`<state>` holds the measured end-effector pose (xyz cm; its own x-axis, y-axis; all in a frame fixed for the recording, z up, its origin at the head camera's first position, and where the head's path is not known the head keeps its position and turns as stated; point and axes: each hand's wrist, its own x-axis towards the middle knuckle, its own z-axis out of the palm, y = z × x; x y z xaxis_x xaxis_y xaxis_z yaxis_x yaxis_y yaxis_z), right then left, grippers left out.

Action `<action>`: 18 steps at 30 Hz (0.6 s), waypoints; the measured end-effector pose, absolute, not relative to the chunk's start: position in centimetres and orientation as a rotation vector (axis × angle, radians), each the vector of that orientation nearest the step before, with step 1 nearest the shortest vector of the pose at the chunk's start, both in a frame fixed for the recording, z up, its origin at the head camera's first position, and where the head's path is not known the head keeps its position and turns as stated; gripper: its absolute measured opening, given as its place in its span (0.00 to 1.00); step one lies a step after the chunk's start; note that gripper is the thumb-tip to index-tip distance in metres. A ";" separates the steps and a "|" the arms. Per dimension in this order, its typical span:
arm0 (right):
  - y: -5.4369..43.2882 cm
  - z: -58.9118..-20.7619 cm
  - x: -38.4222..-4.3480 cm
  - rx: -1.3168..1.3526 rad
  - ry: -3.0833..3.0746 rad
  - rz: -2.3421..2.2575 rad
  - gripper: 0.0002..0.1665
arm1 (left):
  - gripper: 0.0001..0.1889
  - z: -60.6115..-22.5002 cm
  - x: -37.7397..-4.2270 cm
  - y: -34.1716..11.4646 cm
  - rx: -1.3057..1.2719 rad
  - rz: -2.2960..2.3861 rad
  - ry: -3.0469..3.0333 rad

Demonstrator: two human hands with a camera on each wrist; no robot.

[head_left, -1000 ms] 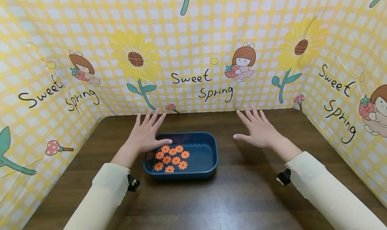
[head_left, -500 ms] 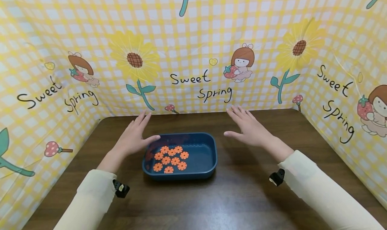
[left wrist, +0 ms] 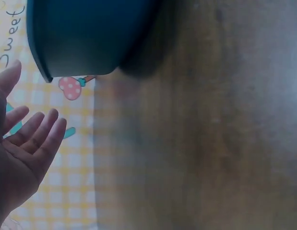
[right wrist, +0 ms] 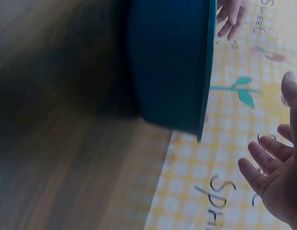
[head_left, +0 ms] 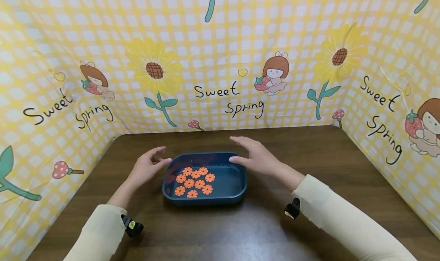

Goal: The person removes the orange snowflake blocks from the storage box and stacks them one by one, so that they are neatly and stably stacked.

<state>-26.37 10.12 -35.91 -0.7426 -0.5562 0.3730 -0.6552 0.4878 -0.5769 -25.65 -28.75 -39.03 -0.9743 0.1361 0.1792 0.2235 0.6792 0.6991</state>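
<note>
A dark blue rectangular bin (head_left: pixel 225 184) sits on the table, with several orange notched discs (head_left: pixel 199 184) lying flat toward its left side. My left hand (head_left: pixel 146 167) hovers at the bin's left end, its fingers loosely bent and nothing held; the left wrist view shows the same hand (left wrist: pixel 26 151) apart from the bin's outer wall (left wrist: pixel 86 43). At the other end, my right hand (head_left: pixel 259 158) has its thumb overlapping the right back corner of the rim in the head view. Seen from the right wrist, that hand (right wrist: pixel 282 167) is bare, with fingers spread beside the bin's wall (right wrist: pixel 172 67).
The dark brown wooden table (head_left: pixel 220 234) extends around the bin on every side. A yellow checked cloth (head_left: pixel 220 62) with printed flowers and lettering hangs along the back and both sides. Each sleeve carries a small black wrist camera (head_left: pixel 293 208).
Both hands have come down toward the bin's ends. The right moved left to the right end; the left drew leftward off the bin. Fingers are more bent now. Bin and discs stayed put.
</note>
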 end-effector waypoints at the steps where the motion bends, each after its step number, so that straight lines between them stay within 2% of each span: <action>1: 9.7 -36.1 -26.4 1.072 -2.590 1.121 0.40 | 0.34 -39.2 -25.6 -28.8 -0.290 -1.222 -2.767; 9: 6.7 -37.5 -26.5 1.081 -2.639 1.296 0.36 | 0.33 -40.2 -25.2 -28.8 -0.148 -1.686 -2.724; 18: 4.1 -38.3 -27.1 0.977 -2.821 1.435 0.35 | 0.35 -40.9 -25.0 -28.5 0.015 -1.948 -2.669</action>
<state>-27.12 4.15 -38.30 -0.8125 -0.5727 0.1085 -0.4249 0.4545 -0.7828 -25.03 -28.55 -40.85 -0.9868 0.0878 -0.1361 -0.1028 0.3095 0.9453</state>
